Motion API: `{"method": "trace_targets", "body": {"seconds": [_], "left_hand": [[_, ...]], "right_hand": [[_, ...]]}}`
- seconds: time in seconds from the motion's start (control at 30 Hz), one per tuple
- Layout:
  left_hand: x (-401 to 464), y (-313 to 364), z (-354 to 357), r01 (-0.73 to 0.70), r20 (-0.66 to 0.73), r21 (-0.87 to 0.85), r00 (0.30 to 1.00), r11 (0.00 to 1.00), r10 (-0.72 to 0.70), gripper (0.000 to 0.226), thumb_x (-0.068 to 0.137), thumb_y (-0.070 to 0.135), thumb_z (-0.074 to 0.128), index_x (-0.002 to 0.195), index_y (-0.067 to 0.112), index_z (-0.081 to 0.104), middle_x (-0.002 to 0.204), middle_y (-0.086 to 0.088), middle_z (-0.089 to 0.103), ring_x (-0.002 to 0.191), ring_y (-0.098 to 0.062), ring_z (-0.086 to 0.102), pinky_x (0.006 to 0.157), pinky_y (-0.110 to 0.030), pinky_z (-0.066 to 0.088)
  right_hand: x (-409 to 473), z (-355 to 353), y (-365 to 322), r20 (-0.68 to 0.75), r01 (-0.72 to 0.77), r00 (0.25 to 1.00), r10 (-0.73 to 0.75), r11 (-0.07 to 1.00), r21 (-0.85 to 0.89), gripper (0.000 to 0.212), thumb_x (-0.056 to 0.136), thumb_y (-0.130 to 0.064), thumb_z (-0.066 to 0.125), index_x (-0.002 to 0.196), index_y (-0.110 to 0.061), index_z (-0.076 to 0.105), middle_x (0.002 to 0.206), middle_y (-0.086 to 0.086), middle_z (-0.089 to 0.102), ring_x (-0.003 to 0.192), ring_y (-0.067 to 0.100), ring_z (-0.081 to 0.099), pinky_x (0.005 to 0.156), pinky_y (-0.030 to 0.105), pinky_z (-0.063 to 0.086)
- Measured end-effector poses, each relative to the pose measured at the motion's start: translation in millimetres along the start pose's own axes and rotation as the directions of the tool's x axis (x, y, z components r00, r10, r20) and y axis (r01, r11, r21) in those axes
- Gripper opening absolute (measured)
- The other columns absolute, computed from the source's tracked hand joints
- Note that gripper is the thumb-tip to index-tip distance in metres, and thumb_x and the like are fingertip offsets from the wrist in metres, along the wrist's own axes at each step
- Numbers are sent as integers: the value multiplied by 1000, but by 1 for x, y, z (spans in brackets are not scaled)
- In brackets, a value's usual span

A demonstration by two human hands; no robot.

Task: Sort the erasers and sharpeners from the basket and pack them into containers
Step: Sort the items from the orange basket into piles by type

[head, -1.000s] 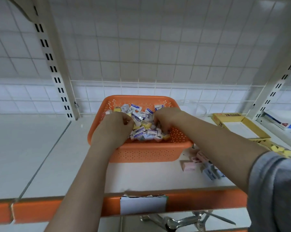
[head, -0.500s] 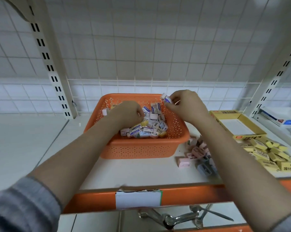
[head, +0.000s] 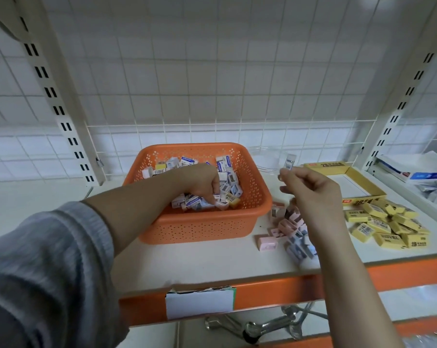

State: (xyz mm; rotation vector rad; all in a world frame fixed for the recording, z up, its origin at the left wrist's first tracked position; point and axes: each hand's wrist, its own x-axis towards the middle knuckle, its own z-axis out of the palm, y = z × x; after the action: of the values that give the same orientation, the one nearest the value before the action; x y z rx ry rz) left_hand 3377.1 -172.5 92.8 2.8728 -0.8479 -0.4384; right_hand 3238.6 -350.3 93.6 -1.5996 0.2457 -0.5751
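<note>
Sorting is under way. The left hand digs in the basket at frame centre, fingers curled onto an eraser. The right hand pinches a small piece right of centre, over the clear dish. Next it likely needs dropping there. Half a second ago that hand was at the basket's far rim; it has since swung right.

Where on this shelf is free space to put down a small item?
Free: shelf left of the orange basket, and the strip before it. Crowded: right of it, pink sharpeners and yellow erasers.
</note>
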Motion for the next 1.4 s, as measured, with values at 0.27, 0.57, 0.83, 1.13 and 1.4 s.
{"method": "trace_targets", "body": {"seconds": [0.27,0.57,0.83,1.13,1.4], "left_hand": [[-34,19,-33,-44,-369,-203,929,978,-35,24,84,30,68,104,17,68,92,6,63,82,-8,60,73,-24,49],[-63,81,-10,-301,-674,-344,739,890,-10,22,79,24,72,100,17,72,74,21,53,69,6,50,63,0,36],[-37,180,26,-361,-696,-347,718,866,20,21,78,26,73,98,22,70,77,23,51,74,1,54,66,-2,38],[3,335,83,-338,-595,-504,803,795,-35,12,81,33,70,86,41,62,82,20,56,79,5,53,66,-8,40],[38,385,91,-283,-542,-527,838,801,-60,10,80,35,69,89,37,66,83,16,58,80,1,53,67,-9,38]], "right_hand": [[-3,-6,0,-76,69,995,-72,997,-39,7,84,-21,68,78,-24,68,70,-4,66,73,15,63,69,28,50],[0,-57,9,-219,142,960,-173,979,-149,6,83,-29,71,84,-23,71,75,22,58,64,15,48,63,27,40],[24,-185,29,-371,94,905,-208,948,-303,8,81,-25,73,84,-20,68,66,1,59,58,8,51,55,15,39],[112,-362,82,-448,-115,873,-194,810,-575,30,85,-39,65,92,-10,69,84,6,68,80,26,62,65,28,39],[140,-396,115,-356,-116,915,-188,723,-681,44,85,-36,65,58,-3,55,51,12,49,52,28,45,48,33,32]]}}
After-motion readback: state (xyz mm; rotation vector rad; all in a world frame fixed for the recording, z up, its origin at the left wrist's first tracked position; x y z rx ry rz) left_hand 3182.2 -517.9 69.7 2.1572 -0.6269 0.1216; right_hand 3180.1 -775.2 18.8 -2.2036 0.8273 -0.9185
